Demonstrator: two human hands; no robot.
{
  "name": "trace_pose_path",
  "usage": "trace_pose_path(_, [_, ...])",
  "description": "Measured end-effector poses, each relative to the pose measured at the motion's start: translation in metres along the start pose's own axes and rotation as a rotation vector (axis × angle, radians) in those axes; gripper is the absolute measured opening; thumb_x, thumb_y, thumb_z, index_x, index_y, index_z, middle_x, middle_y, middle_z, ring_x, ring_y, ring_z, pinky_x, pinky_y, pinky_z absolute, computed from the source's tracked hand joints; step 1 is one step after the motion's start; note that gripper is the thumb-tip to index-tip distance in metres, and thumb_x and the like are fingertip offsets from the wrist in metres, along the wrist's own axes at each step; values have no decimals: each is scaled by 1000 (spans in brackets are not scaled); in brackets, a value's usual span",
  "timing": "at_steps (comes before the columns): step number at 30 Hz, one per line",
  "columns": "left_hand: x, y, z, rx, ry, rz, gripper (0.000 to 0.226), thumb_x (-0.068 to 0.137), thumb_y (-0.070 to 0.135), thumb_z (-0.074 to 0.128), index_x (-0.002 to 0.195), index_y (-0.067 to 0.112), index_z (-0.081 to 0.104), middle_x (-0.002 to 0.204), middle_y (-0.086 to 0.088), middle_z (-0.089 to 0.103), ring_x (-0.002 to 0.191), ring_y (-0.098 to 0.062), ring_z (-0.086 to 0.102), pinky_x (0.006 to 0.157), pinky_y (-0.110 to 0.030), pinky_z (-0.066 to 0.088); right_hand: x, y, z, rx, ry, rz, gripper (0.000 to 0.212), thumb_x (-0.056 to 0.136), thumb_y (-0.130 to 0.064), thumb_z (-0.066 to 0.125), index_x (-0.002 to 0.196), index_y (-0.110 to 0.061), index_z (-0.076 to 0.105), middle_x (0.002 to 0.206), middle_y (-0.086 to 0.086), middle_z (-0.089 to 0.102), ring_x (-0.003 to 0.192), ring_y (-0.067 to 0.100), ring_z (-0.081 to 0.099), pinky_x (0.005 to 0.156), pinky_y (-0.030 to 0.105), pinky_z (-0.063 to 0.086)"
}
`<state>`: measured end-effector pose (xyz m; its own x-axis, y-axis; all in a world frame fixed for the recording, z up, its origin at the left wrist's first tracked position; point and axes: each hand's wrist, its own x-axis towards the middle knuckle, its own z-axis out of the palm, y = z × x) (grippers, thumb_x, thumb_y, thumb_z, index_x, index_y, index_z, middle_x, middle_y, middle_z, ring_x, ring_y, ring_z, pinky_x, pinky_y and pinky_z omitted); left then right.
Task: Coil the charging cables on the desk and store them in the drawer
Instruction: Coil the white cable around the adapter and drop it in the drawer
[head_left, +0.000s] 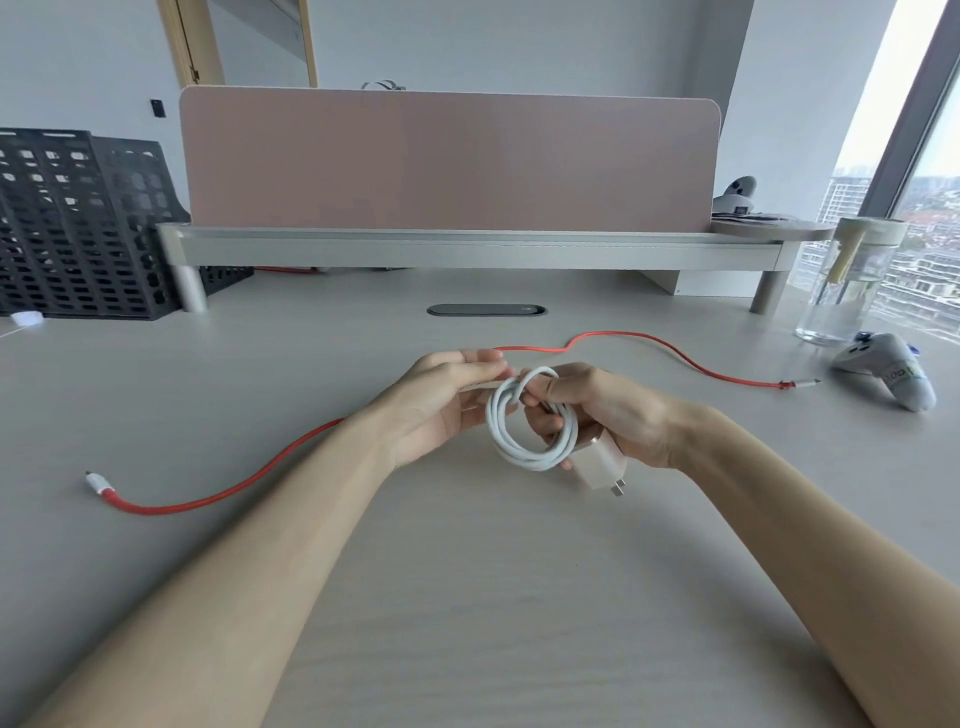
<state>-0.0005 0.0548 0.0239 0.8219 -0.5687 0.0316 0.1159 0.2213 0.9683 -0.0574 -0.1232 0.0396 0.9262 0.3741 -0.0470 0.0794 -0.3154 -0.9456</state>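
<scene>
Over the desk (467, 597), left hand (441, 410) and right hand (613, 410) curl round the white cable coil (522, 451), red cable (675, 357) lying behind.

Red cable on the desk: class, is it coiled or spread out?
Spread out. The red cable trails loosely across the desk, its two ends lying far apart.
</scene>
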Motion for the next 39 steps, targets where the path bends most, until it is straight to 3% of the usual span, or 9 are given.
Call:
trace_pose_path(4, [-3, 6, -8, -36, -180, -58, 40, 84, -13, 50, 121, 1, 50, 103, -15, 68, 87, -24, 66, 76, -25, 55, -1, 1, -3, -1, 27, 21, 24, 103, -15, 35, 86, -10, 53, 60, -1, 44, 53, 19, 41, 52, 30, 40])
trace_pose_path(7, [-5, 6, -15, 107, -278, -104, 53, 77, -18, 50, 126, 0, 53, 116, -18, 65, 107, -24, 63, 87, -28, 53, -2, -1, -4, 23, 62, 22, 25, 102, -16, 37, 83, -12, 53, 60, -1, 45, 54, 18, 40, 52, 29, 40])
trace_pose_path(9, [-6, 2, -14, 272, -296, -111, 46, 83, -17, 53, 126, 1, 56, 120, -17, 64, 110, -22, 62, 89, -29, 53, -2, -1, -4, 24, 75, 31, 26, 102, -17, 38, 81, -13, 53, 61, 0, 46, 54, 18, 42, 52, 29, 40])
trace_pose_path(11, [-5, -1, -12, 375, -290, -114, 36, 87, -13, 53, 117, 4, 63, 107, -8, 67, 97, -15, 63, 78, -26, 54, -2, 1, -6, 19, 89, 51, 27, 101, -17, 38, 79, -13, 52, 61, -1, 47, 54, 18, 43, 52, 27, 41])
trace_pose_path(17, [-6, -1, -13, 341, -220, -77, 21, 86, 15, 62, 106, 10, 66, 75, 4, 55, 65, -9, 48, 62, -25, 50, -2, -1, -7, 139, 102, 84, 25, 101, -20, 38, 80, -13, 49, 62, 0, 44, 51, 18, 43, 51, 28, 41])
trace_pose_path(26, [-6, 3, -7, 199, -105, 3, 21, 79, 25, 67, 94, 9, 65, 77, 1, 66, 67, -9, 63, 55, -20, 49, -9, -5, -12, 322, 9, 75, 19, 100, -22, 42, 90, -13, 55, 61, -1, 41, 56, 17, 42, 50, 28, 42])
trace_pose_path(32, [3, -2, -4, 26, 68, 21, 22, 94, 18, 58, 110, 3, 61, 90, -4, 70, 75, -14, 67, 67, -23, 55, -6, -1, -12, 163, 23, 37, 11, 95, -16, 55, 102, -8, 58, 74, 8, 44, 59, 20, 44, 50, 28, 45])
trace_pose_path(35, [4, -1, -1, -104, 159, 47, 16, 95, 14, 56, 98, 0, 63, 89, -8, 70, 72, -15, 69, 64, -23, 56, -5, -1, -9, 146, 34, -8, 11, 97, -15, 54, 103, -7, 58, 79, 11, 43, 57, 19, 45, 50, 28, 46])
trace_pose_path(39, [4, 4, 2, -213, 299, 76, 16, 97, 9, 53, 85, 1, 61, 79, -9, 68, 63, -15, 68, 56, -23, 55, -8, -2, -5, 132, -22, -49, 22, 99, -31, 50, 95, -10, 55, 67, -2, 40, 58, 16, 42, 54, 29, 45])
